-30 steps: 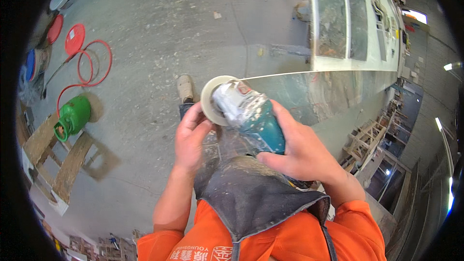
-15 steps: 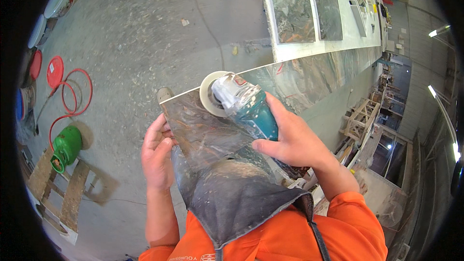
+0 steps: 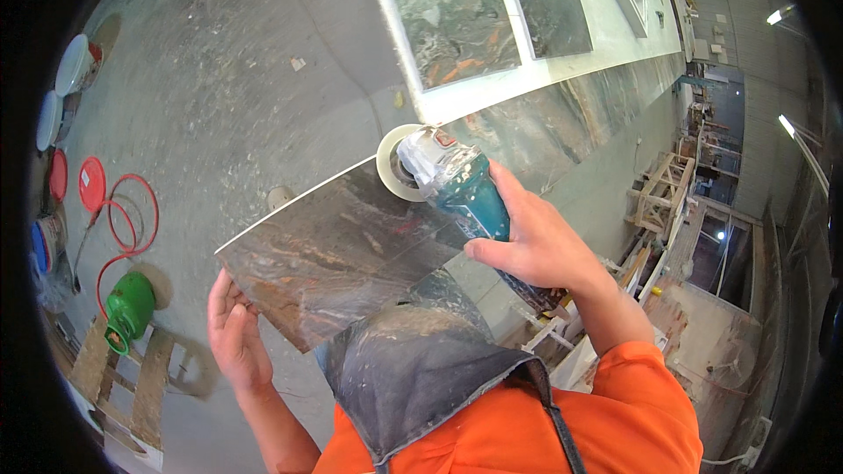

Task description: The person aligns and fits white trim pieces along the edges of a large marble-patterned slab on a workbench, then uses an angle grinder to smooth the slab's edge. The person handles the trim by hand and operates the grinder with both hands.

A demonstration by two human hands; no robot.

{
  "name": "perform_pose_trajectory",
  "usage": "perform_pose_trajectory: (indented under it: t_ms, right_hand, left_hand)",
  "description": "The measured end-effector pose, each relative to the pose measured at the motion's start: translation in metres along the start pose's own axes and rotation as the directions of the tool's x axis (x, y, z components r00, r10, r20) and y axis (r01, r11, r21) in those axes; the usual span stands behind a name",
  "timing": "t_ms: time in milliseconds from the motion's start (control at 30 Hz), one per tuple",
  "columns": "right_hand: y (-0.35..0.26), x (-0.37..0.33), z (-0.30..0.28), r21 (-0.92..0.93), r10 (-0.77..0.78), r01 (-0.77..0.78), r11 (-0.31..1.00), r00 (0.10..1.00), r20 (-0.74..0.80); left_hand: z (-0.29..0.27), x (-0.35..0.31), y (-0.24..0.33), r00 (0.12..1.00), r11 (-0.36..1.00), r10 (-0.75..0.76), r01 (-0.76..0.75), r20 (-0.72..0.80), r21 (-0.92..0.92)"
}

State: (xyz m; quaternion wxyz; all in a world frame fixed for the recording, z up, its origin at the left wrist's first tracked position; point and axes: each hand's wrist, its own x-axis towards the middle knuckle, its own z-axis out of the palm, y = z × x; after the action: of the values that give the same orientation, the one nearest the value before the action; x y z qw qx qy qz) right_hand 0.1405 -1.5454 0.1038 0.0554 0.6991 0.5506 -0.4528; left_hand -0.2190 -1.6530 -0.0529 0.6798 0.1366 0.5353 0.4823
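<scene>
My right hand (image 3: 549,241) is wrapped round the teal body of an angle grinder (image 3: 465,193). Its pale round disc (image 3: 395,162) lies at the far, white-edged side of a long, thin stone slab (image 3: 342,237) with brown, grey and rust veins. At the slab's left end, my left hand (image 3: 239,333) has its fingers bent round the end edge, with some fingertips hidden behind it. A dark, dusty apron (image 3: 421,360) hangs over my front, close to the slab's near side.
A white table (image 3: 562,70) bearing dark veined panels (image 3: 448,17) stands beyond the slab. On the floor at left are a green gas cylinder (image 3: 132,303), a red hose (image 3: 149,211), a wooden pallet (image 3: 151,377) and several buckets (image 3: 75,66). Wooden frames (image 3: 663,193) stand at right.
The slab reaches further left in view, and my left hand has shifted left with its end. The grinder stays in my right hand, its disc now further from the slab's left end.
</scene>
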Motion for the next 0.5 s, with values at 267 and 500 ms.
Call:
perform_pose_trajectory:
  t_ms: [267, 500]
  right_hand:
    - [0.054, 0.004, -0.04, 0.018, 0.052, -0.051, 0.999, 0.998, -0.033]
    - [0.101, 0.011, -0.079, 0.052, -0.041, 0.045, 0.998, 0.996, -0.084]
  left_hand:
    - [0.01, -0.005, 0.006, 0.996, 0.997, 0.016, -0.009, -0.086, 0.08]
    - [0.016, -0.01, 0.01, 0.982, 0.981, 0.008, 0.03, -0.191, 0.193]
